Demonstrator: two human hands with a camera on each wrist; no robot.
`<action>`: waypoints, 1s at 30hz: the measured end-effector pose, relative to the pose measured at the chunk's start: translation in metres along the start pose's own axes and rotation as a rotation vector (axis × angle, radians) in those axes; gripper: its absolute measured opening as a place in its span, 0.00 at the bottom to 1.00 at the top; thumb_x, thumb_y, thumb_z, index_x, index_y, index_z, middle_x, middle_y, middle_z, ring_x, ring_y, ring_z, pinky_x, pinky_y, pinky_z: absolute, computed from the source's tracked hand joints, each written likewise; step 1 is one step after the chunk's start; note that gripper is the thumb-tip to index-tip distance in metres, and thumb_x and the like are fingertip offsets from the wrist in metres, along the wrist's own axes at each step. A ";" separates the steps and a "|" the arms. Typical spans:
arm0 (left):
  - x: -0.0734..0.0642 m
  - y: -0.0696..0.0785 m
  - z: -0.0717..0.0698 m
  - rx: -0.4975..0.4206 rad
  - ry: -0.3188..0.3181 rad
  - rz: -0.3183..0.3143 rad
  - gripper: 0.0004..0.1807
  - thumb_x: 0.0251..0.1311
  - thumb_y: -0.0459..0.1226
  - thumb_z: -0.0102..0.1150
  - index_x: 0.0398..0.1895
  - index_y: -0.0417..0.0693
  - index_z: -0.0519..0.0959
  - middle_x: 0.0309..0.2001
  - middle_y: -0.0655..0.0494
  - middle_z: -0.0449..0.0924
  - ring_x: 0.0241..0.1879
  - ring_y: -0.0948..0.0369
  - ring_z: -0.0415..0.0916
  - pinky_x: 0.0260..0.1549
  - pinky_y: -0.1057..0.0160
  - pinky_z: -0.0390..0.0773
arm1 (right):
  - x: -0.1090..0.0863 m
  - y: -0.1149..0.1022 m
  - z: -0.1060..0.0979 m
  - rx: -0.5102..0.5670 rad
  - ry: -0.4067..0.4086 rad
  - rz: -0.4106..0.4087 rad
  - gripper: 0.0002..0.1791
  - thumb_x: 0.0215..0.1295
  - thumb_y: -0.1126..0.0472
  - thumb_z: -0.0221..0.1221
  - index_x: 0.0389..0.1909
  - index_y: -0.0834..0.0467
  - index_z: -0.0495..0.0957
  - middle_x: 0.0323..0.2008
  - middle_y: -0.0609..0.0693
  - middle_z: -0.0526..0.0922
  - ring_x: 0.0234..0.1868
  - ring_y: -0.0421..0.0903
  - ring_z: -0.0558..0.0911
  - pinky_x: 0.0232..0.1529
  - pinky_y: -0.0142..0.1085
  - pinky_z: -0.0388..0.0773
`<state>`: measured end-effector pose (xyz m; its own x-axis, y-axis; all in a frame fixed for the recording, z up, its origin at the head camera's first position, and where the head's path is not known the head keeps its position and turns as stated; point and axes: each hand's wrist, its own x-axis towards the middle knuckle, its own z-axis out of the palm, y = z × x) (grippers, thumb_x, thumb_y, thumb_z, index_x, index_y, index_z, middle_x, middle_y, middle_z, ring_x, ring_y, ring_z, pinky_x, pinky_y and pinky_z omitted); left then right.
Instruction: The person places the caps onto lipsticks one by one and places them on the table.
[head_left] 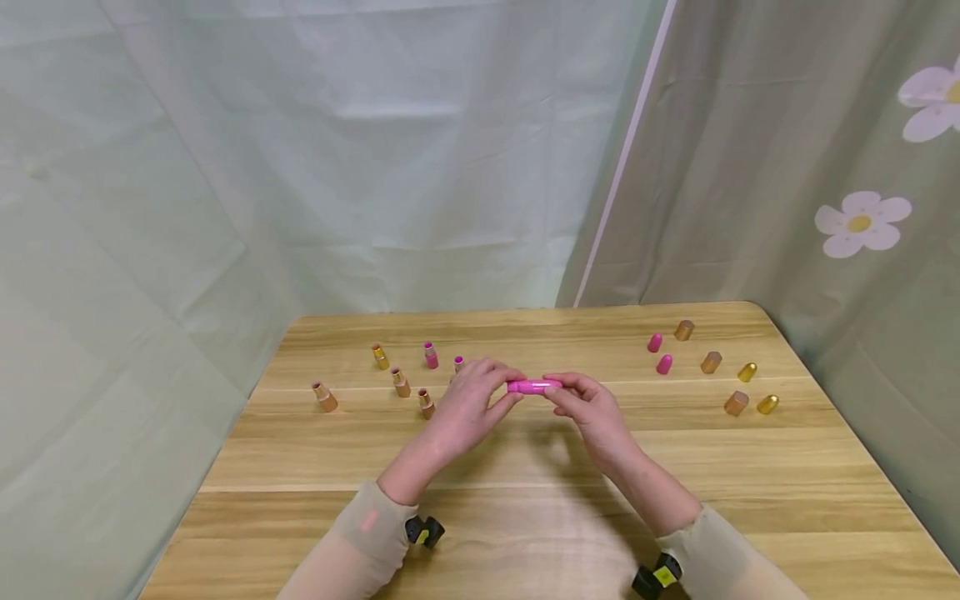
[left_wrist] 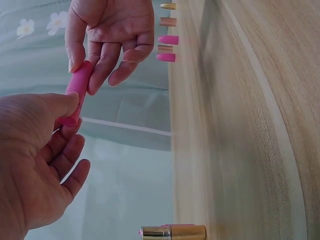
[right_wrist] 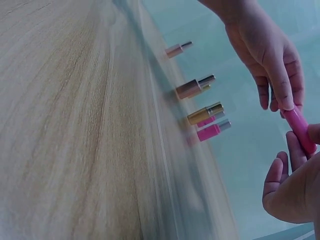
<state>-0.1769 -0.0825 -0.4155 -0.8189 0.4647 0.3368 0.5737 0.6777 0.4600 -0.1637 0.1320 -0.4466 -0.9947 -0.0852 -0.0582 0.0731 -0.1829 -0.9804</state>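
Note:
A closed pink lipstick [head_left: 534,387] is held level above the middle of the wooden table, between both hands. My left hand [head_left: 471,404] pinches its left end between thumb and fingers. On the opposite end, my right hand [head_left: 596,415] pinches it the same way. The left wrist view shows the pink lipstick [left_wrist: 80,89] as one smooth tube, thumbs along its side. Just behind the left hand stand uncapped lipsticks: a pink one [head_left: 431,356], a gold one [head_left: 381,357] and brownish ones, such as the one [head_left: 426,405] nearest the hand.
Loose caps stand on the table's right side: pink caps [head_left: 664,364], copper-coloured caps [head_left: 712,362] and gold caps [head_left: 768,405]. Another uncapped lipstick [head_left: 325,397] stands far left on the table [head_left: 525,517]. A pale curtain [head_left: 450,167] hangs along the table's back edge.

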 end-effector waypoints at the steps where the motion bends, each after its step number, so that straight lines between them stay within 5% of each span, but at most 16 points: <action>1: 0.000 0.000 0.000 0.000 -0.001 0.000 0.13 0.69 0.43 0.66 0.53 0.54 0.84 0.50 0.60 0.80 0.52 0.58 0.72 0.54 0.54 0.73 | 0.000 0.000 0.000 0.000 0.001 -0.002 0.21 0.70 0.60 0.66 0.57 0.70 0.78 0.43 0.49 0.86 0.46 0.45 0.81 0.52 0.42 0.79; 12: -0.004 0.005 0.013 -0.108 0.052 -0.098 0.14 0.68 0.43 0.66 0.54 0.53 0.82 0.49 0.61 0.81 0.50 0.61 0.75 0.50 0.55 0.77 | 0.000 0.000 0.006 0.029 0.035 -0.021 0.23 0.68 0.61 0.67 0.61 0.66 0.77 0.46 0.50 0.85 0.47 0.45 0.80 0.46 0.35 0.79; 21: -0.006 0.010 0.027 -0.261 0.100 -0.173 0.14 0.69 0.45 0.65 0.53 0.51 0.80 0.47 0.62 0.79 0.48 0.63 0.75 0.50 0.58 0.77 | 0.001 0.003 0.015 -0.004 0.023 -0.010 0.17 0.67 0.62 0.68 0.53 0.66 0.80 0.44 0.51 0.83 0.47 0.47 0.79 0.46 0.36 0.77; 25: -0.008 0.009 0.028 -0.259 0.056 -0.200 0.21 0.68 0.46 0.66 0.60 0.50 0.77 0.51 0.59 0.78 0.52 0.59 0.75 0.51 0.57 0.78 | 0.006 0.003 0.009 -0.068 0.033 -0.016 0.17 0.67 0.61 0.68 0.52 0.66 0.80 0.43 0.51 0.83 0.45 0.46 0.79 0.46 0.35 0.77; 30: -0.014 0.005 0.028 -0.148 -0.061 -0.157 0.33 0.70 0.51 0.62 0.73 0.47 0.69 0.61 0.52 0.77 0.61 0.56 0.74 0.59 0.52 0.75 | 0.024 0.001 -0.015 -0.231 0.048 -0.072 0.16 0.68 0.57 0.68 0.49 0.64 0.81 0.43 0.52 0.85 0.47 0.45 0.80 0.52 0.39 0.77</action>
<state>-0.1630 -0.0697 -0.4406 -0.8950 0.3972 0.2030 0.4315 0.6554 0.6199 -0.1881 0.1442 -0.4516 -0.9994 -0.0321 0.0098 -0.0111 0.0423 -0.9990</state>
